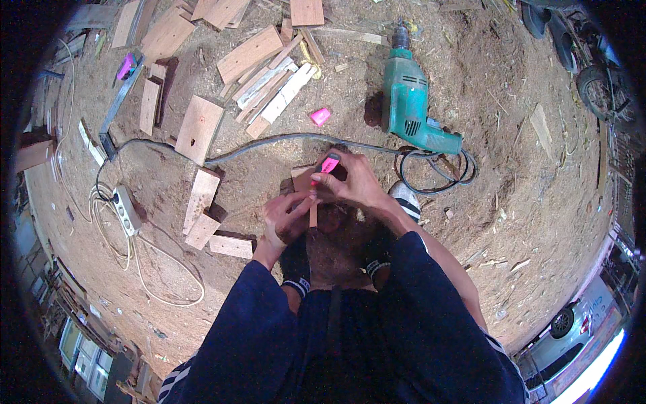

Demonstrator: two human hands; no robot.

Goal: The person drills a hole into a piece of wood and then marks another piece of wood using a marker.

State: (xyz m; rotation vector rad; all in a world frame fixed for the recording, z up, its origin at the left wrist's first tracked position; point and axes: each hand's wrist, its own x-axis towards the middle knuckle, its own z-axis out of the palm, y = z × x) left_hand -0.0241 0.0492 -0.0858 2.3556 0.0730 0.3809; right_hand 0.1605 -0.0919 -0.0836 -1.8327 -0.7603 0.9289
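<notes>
My right hand [360,180] is closed around a stubby pink highlighter [328,163] with a dark end, its tip angled down toward my left fingers. My left hand [284,214] is pinched at the top of a narrow wooden piece [313,215], which stands on edge between my feet. The fingertips of both hands almost meet there, and the exact contact of the tip is hidden. Just behind my hands lies a small pink cap [320,116]. Part of another wooden block [303,178] shows beside my right fingers.
A green power drill [407,101] lies at the far right, its cable [289,137] running left to a white power strip [126,211]. Wooden blocks [200,128] are scattered left and far. A metal square [120,101] and a pink-and-black tape measure [127,66] lie far left.
</notes>
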